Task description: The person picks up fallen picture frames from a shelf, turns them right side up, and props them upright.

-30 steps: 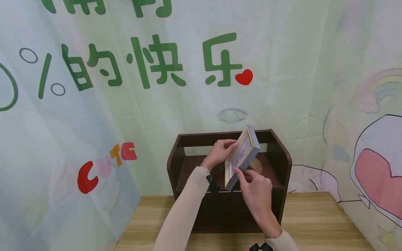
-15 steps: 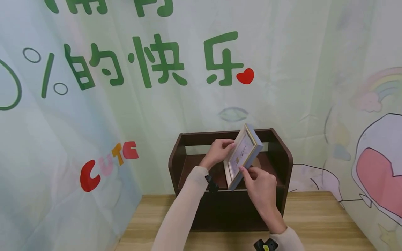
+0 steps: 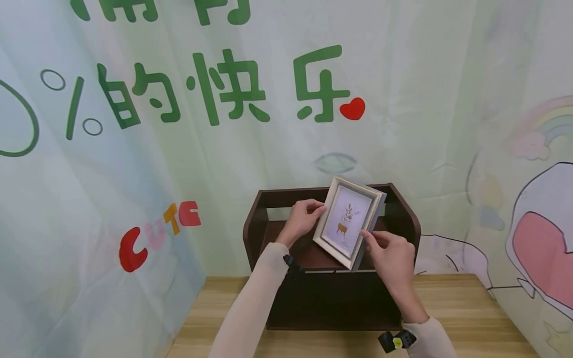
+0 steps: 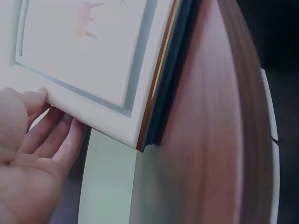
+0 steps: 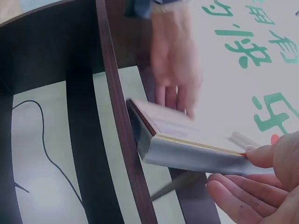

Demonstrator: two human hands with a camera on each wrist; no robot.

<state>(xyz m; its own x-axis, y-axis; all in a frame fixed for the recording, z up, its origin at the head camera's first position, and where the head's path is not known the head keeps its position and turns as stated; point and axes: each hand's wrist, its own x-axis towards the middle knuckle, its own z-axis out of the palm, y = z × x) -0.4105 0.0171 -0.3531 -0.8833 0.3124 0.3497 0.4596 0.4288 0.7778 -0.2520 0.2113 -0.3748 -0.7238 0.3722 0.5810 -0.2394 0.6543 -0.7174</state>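
Note:
A picture frame (image 3: 344,223) with a pale gold border, grey-blue sides and a small plant-like print is held tilted over the dark brown shelf (image 3: 335,298). My left hand (image 3: 302,219) pinches its left edge between thumb and fingers; the left wrist view shows that hand (image 4: 42,140) with the thumb on the front of the frame (image 4: 93,95). On the opposite side, my right hand (image 3: 394,258) grips the right edge. In the right wrist view, the right hand (image 5: 261,182) has its thumb on top and fingers beneath the frame (image 5: 196,154). The frame's back is hidden.
The shelf has raised side panels and a back rail with a gap below it. It stands on a light wood table (image 3: 465,303) against a printed curtain (image 3: 403,124). A thin black cable (image 5: 44,140) shows through the shelf's opening.
The picture frame has turned so its front now faces the head camera more squarely. My right hand has moved right and slightly up; my left hand has shifted a little left.

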